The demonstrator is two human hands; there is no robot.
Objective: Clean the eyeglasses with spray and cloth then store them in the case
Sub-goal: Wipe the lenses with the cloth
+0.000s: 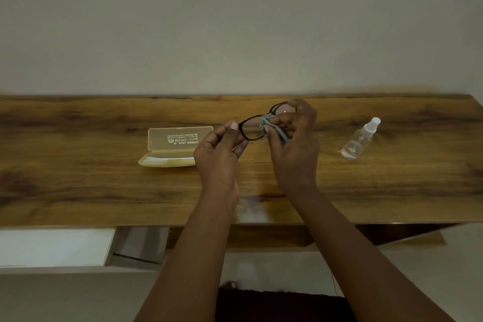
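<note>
An open translucent case [172,148] lies left of the hands. The left hand [219,157] pinches the black-framed eyeglasses [252,127] by one end; the right hand [295,136] presses a grey-blue cloth [265,127] on them. A spray bottle [359,140] stands right.

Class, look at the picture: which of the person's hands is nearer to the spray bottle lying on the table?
The right hand. It holds the cloth against the eyeglasses, just left of the spray bottle. The left hand is farther left, beside the open case.

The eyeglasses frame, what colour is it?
Black, seen in the head view: the eyeglasses have a dark black frame, held up between both hands.
</note>
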